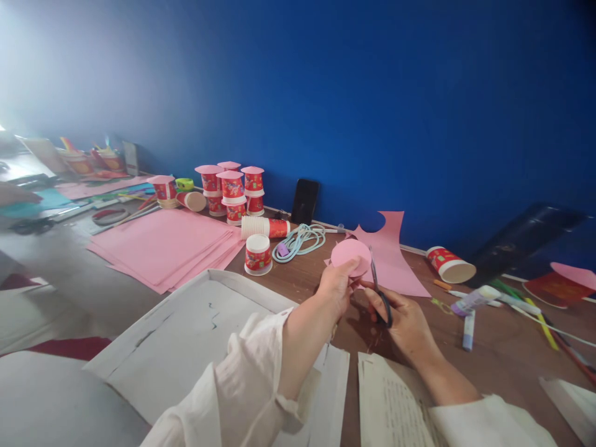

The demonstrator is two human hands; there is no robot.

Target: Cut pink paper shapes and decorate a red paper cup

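Between the thumb and fingers of my left hand (pixel 336 287) is a round pink paper disc (pixel 348 253), held up over the brown table. My right hand (pixel 404 320) is closed around the dark handles of a pair of scissors (pixel 384 307). The blades point upward along the disc's right edge; whether they touch the paper I cannot tell. Behind both hands lies a pink paper offcut (pixel 395 261) with curved cut-outs. Nearest on the left, a red paper cup (pixel 257 254) stands upside down.
Pink sheets (pixel 167 242) lie stacked at left, near stacked cups with pink discs on top (pixel 231 186). A phone (pixel 305 200) leans on the blue wall beside a coiled cable (pixel 302 242). A white box lid (pixel 186 323), notebook (pixel 391 397) and glue stick (pixel 474 300) are close by.
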